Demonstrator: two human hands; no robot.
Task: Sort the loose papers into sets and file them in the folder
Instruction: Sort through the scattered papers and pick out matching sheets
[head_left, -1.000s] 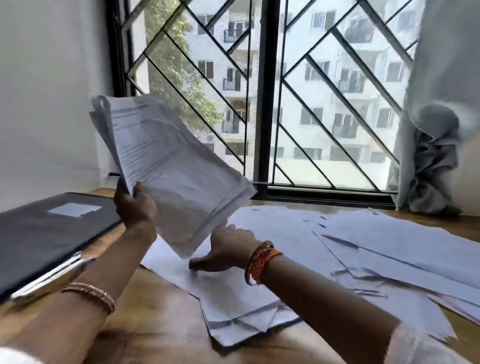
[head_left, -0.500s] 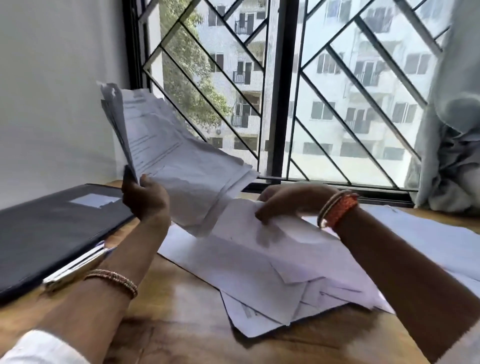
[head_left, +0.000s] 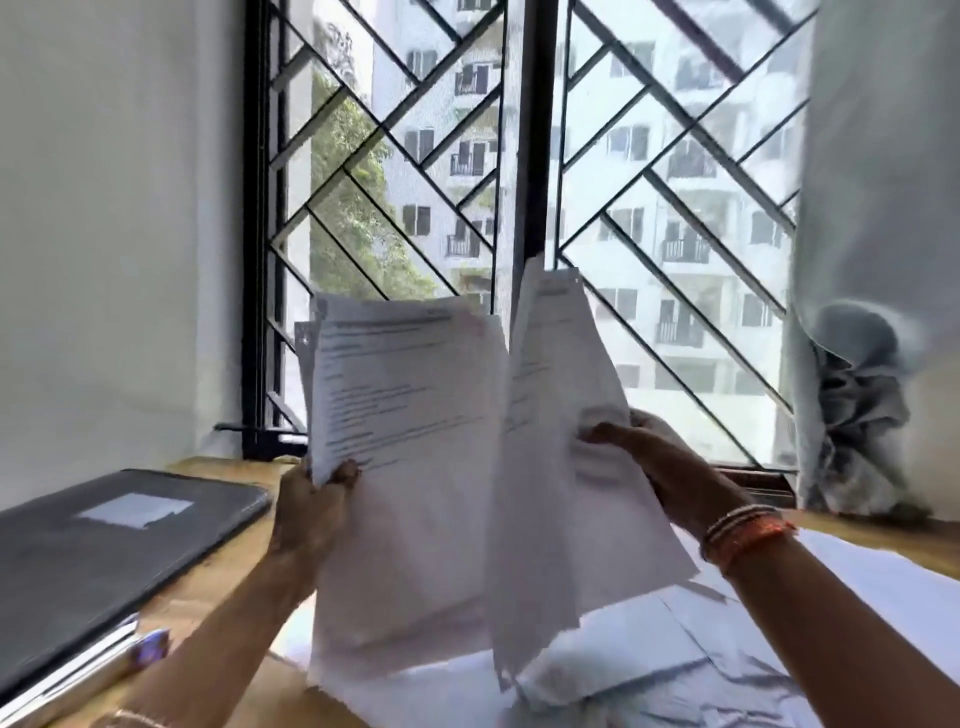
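The left hand (head_left: 311, 506) grips a thin stack of printed sheets (head_left: 410, 467) by its left edge, thumb curled over the front and the fingers hidden behind. The stack stands nearly upright before the window, its pages flat, white and matte, with lines of blurred dark text across the upper half; a few page corners fan out at the upper left.

The right hand (head_left: 660, 467) pinches a second sheaf of papers (head_left: 561, 467) at its right edge, thumb pressed on the front and fingers wrapped behind. This sheaf tilts and bows slightly, its lower corners hanging ragged and uneven, and its left edge meets the first stack. Beaded and orange thread bracelets (head_left: 743, 535) circle the right wrist.

Beneath both hands, loose white sheets (head_left: 701, 649) lie overlapping and partly creased on the wooden table (head_left: 218, 587), whose surface is smooth and tan. The folder (head_left: 104, 561) rests closed at the left of the table, well apart from the held papers: dark grey, flat, with rounded corners and a pale rectangular label on its cover. Pale page edges show at its near side.

Behind, a black metal window grille (head_left: 644, 182) forms diagonal bars, and a soft grey curtain (head_left: 862, 312) hangs bunched at the right.
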